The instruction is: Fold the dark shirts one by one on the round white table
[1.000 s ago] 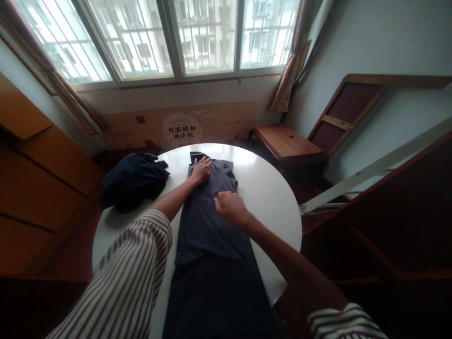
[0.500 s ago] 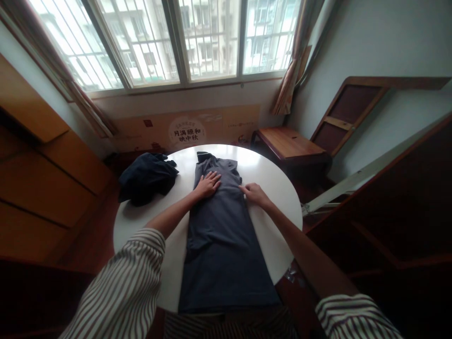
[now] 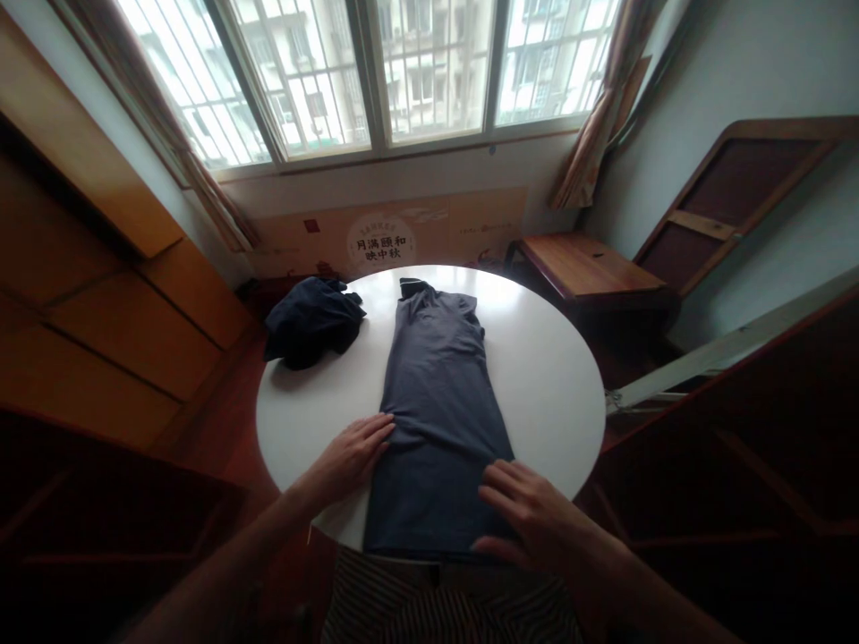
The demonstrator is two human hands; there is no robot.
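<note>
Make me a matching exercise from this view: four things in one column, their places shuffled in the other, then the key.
Things:
1. Left hand
2. Right hand
3. Dark cloth bundle
4. Grey garment

Places:
A. At the garment's right edge, toward its near end
B. Heaped at the far left of the white table
C. Laid out lengthwise over the middle of the table
D. At the garment's left edge

Right pairs: 1-D, 2-A, 3-B, 4-C
</note>
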